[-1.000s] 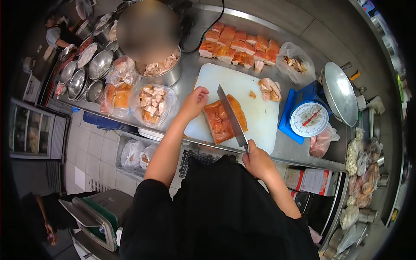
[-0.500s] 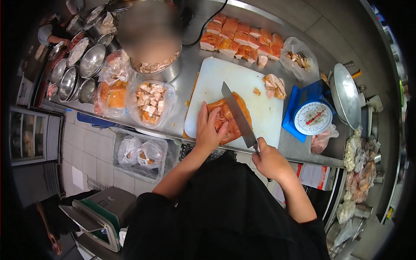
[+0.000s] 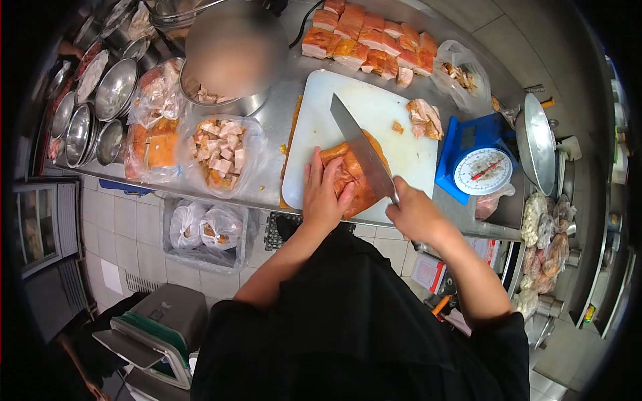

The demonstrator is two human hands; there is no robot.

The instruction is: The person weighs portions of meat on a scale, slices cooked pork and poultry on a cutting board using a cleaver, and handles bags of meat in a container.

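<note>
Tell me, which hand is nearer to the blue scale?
Right. The right hand, gripping the knife, is left of the blue scale, not touching it; the left hand, resting on the meat, is farther left.

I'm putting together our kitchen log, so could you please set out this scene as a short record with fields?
Left hand: fingers spread on the slab of meat
Right hand: gripping the knife by its handle
Blade: slanted across the slab; cutting depth cannot be told
Cutting board: under the slab, with meat scraps near its far right corner
Beyond the board: meat blocks in rows on the metal counter
Right of the board: blue scale
Left of the board: clear bag of diced meat
</note>
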